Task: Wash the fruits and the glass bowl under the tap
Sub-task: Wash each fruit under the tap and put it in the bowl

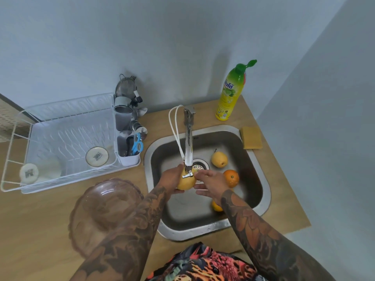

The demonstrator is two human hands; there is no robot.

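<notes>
- Yellow pear (185,182) sits in the left hand (172,178), held under the tap (188,147) above the middle of the steel sink (261,179); the tap's spout end hides the fruit's top, and no water stream can be made out.
- The left hand's fingers curl round the pear's left side and underside.
- The right hand (209,182) is at the pear's right side with relaxed, spread fingers; whether they touch the fruit is hard to tell.
- A second pear (219,159) lies near the sink's far right corner, by the drain (199,165).
- An orange (231,178) lies against the right wall of the basin, partly behind the right hand.
- Another yellow-orange fruit (216,206) shows only as a sliver beside the right forearm; its kind is unclear.
- The glass bowl (105,209) stands on the wooden counter (40,230) left of the sink, its near side covered by the left forearm.
- A white dish rack (60,142) is at the counter's far left, cut by the frame edge.
- Detergent bottle (231,92) and sponge (251,137) are at the far right corner.
</notes>
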